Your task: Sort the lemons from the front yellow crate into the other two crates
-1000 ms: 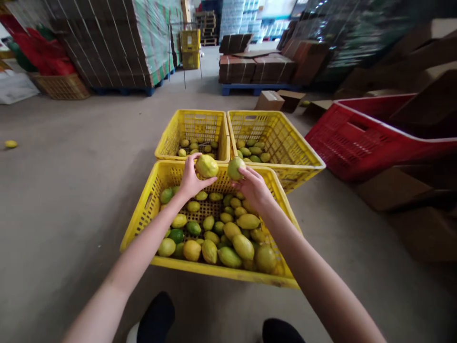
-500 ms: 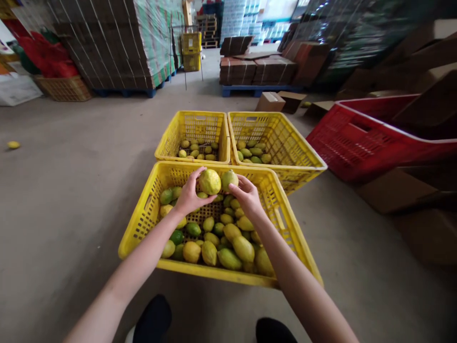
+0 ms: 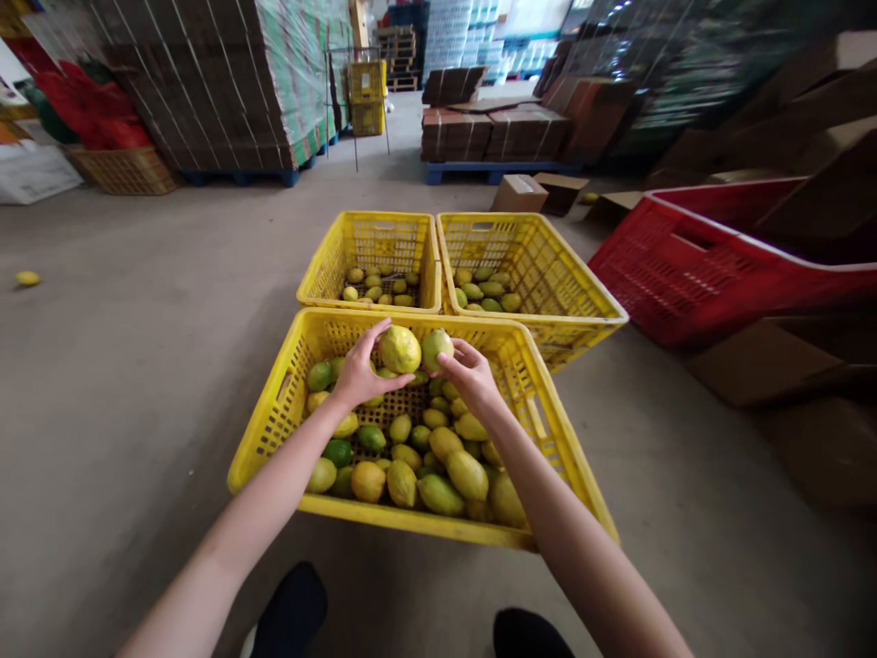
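My left hand [image 3: 363, 370] is closed around a yellow lemon [image 3: 400, 349], thumb below and fingers above. Beside it, my right hand [image 3: 472, 373] grips a smaller, greener lemon [image 3: 437, 349] between thumb and fingers. Both fruits are held up side by side over the far half of the near yellow crate [image 3: 264, 429]. Inside that crate lie several loose lemons, from dark green to yellow, such as a large yellow-green lemon [image 3: 467, 476] near the front. My forearms hide some of the fruit at both sides.
Two more yellow crates, a left one [image 3: 322, 265] and a right one [image 3: 575, 283], stand behind, holding several lemons each. At right are a red crate [image 3: 675, 274] and cardboard [image 3: 760, 361]. A lone lemon [image 3: 28, 278] lies on the floor at left. Wrapped pallet stacks [image 3: 206, 82] stand farther back.
Both hands have shifted very slightly left with their lemons, and the right-hand lemon has turned a little. Each hand keeps its hold; the crates stay in place.
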### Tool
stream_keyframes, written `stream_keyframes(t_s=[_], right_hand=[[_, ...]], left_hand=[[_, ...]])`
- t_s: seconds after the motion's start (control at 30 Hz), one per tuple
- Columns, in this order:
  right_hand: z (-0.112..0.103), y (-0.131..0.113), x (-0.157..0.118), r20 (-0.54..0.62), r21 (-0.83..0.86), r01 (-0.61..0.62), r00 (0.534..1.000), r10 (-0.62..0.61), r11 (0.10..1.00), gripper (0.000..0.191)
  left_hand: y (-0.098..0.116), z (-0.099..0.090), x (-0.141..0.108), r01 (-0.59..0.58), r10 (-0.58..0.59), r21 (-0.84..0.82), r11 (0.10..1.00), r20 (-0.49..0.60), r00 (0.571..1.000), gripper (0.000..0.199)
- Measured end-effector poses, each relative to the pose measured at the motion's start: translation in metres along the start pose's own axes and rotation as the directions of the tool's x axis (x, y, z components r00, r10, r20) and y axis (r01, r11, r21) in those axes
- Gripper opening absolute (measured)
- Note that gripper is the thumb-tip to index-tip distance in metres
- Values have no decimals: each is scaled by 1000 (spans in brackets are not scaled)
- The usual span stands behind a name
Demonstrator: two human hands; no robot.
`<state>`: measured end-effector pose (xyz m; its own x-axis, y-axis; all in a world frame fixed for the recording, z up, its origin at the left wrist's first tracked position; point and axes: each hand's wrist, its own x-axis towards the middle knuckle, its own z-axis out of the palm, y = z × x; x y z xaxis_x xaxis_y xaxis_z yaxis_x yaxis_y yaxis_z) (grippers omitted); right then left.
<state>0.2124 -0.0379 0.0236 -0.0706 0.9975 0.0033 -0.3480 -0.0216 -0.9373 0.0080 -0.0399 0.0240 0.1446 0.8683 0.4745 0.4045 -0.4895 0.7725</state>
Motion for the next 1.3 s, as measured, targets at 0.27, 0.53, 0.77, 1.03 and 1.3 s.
stream_keyframes(t_s=[0.27,0.53,0.77,1.03,1.3], right_hand=[[-1,8,0,87,-33,-135,987,138,990,51],[-1,7,0,85,15,-112,990,111,994,53],[1,4,-2,96,16,-114,989,112,993,49],[4,12,-3,116,-9,-133,984,133,991,47],[2,9,-1,62,-3,-34,998,34,999,52]], left_hand=[[-14,15,4,631,-534,-356,689,339,775,67],[-9,14,3,733,-594,-252,632,449,667,81],[-6,13,2,712,-601,-241,659,400,692,73],[-3,14,5,731,-649,-406,548,345,678,61],[-4,8,11,861,-599,-384,333,620,508,75]])
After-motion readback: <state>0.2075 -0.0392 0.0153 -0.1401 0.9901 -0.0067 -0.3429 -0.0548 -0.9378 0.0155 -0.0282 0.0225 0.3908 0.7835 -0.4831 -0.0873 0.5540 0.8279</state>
